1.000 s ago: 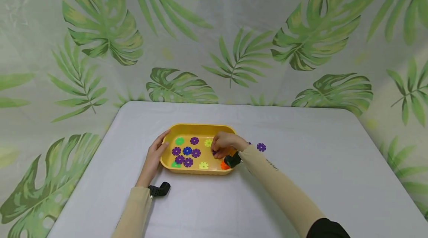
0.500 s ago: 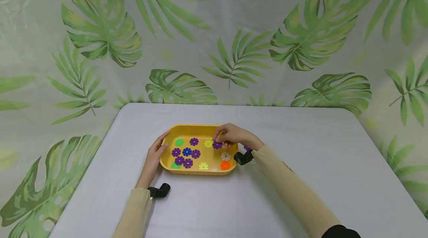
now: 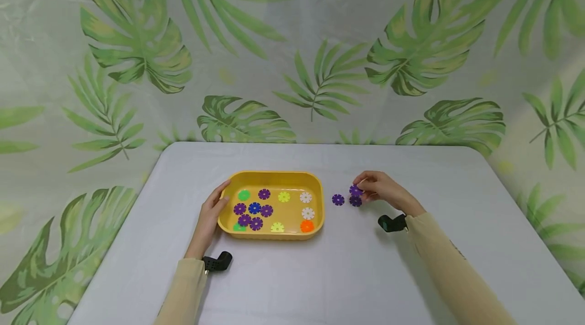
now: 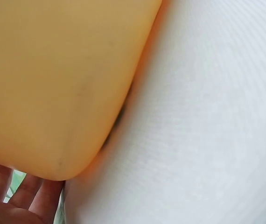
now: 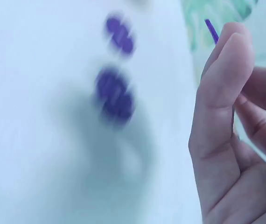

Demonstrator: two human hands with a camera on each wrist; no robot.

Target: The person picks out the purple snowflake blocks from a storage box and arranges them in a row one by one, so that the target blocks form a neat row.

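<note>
Head view: my left hand (image 3: pixel 207 216) rests open-fingered against the yellow tray (image 3: pixel 274 176) of discs on the tabletop (image 3: pixel 320 274); right wrist view: my right hand (image 5: pixel 235 135) pinches a purple disc (image 5: pixel 211 31) beside two blurred purple discs (image 5: pixel 115 95).

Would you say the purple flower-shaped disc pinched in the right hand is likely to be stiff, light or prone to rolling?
The purple disc probably stays stiff: it shows as a straight thin edge between the right hand's fingertips. It looks light, since a pinch carries it. Its fellows lie flat on the table, so it should rest rather than roll.
</note>
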